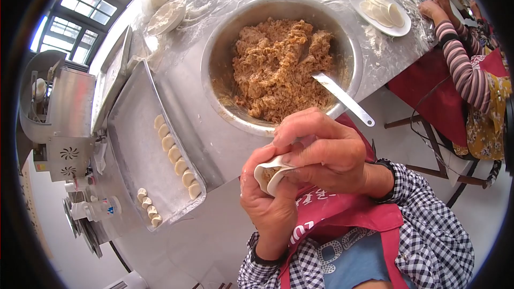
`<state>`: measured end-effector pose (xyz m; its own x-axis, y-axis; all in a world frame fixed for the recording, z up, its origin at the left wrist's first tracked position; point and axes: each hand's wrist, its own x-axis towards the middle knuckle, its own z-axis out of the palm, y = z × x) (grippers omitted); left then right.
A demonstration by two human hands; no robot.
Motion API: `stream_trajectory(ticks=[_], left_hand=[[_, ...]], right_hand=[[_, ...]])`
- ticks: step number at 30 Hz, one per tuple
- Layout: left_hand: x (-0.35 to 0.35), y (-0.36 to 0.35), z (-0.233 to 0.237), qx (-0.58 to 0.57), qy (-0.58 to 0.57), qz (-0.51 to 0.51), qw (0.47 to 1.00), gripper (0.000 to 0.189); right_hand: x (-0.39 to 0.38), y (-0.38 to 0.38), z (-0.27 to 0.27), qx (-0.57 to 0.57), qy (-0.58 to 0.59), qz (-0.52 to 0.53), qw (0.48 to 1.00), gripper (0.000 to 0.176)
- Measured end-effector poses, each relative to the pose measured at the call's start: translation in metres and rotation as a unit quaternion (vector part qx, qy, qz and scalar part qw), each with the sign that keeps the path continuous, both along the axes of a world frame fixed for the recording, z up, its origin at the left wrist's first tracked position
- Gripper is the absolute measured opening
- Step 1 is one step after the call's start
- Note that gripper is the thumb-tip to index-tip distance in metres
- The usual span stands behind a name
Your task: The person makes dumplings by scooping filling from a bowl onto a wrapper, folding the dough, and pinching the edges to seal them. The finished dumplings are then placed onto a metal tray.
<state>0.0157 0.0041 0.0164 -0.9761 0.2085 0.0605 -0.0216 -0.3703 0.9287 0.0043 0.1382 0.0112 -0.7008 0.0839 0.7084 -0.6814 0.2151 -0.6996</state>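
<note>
One dough wrapper (269, 177), part folded, filling showing, is held between the curled fingers of the left hand (267, 195) and the pinching thumb and fingers of the right hand (326, 155), near one metal bowl (214, 83) of filling (278, 69) with white-handled utensil (345, 99).

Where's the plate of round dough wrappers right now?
The white plate is at the upper right of the head view, on the table just right of the big metal bowl.
</note>
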Motion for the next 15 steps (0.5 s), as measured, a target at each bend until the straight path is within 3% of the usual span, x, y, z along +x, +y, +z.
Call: stream_trajectory(ticks=[2, 10, 15], left_hand=[[0.001, -0.003, -0.002, -0.047, 0.005, 0.017, 0.999, 0.038], [0.001, -0.001, 0.002, -0.025, 0.031, 0.012, 0.999, 0.036], [0.005, -0.003, 0.002, -0.054, 0.012, 0.017, 0.998, 0.041]], right_hand=[[-0.001, 0.000, 0.000, 0.005, 0.006, -0.002, 1.000, 0.016], [0.002, -0.008, 0.002, -0.040, -0.013, -0.054, 0.998, 0.015], [0.000, 0.001, 0.002, 0.006, 0.007, 0.009, 1.000, 0.016]])
